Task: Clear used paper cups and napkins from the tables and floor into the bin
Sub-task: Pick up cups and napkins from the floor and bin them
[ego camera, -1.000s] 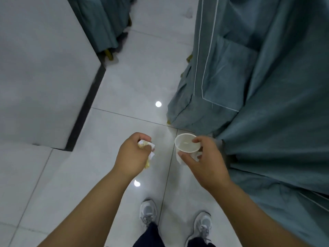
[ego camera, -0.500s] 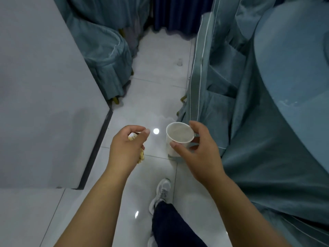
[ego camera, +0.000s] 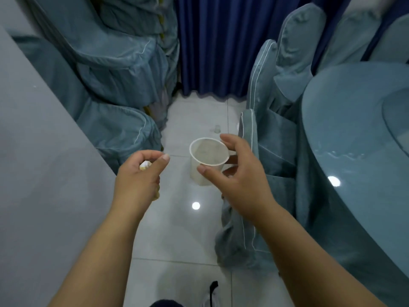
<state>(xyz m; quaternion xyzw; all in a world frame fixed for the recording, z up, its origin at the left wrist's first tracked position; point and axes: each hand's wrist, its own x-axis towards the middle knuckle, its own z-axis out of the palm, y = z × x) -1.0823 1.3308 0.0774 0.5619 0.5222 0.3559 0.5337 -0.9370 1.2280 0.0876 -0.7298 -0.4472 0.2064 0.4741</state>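
Nearest cam: left hand [ego camera: 138, 178] fisted on crumpled napkin [ego camera: 144, 166], right hand [ego camera: 235, 173] pinching paper cup [ego camera: 207, 161] by rim, upright, mouth up. Past the cup grip, straight ahead on floor: small clear cup [ego camera: 217, 128], upright, closer to right hand. Bin not in view.

White paper cup [ego camera: 208, 161], teal chair covers [ego camera: 115, 69] with pale piping, navy curtain [ego camera: 212, 45], pale grey floor tiles [ego camera: 177, 235].

Right hand [ego camera: 239, 173] holding paper cup [ego camera: 207, 162] — left hand [ego camera: 139, 178] clutching napkin [ego camera: 145, 166]
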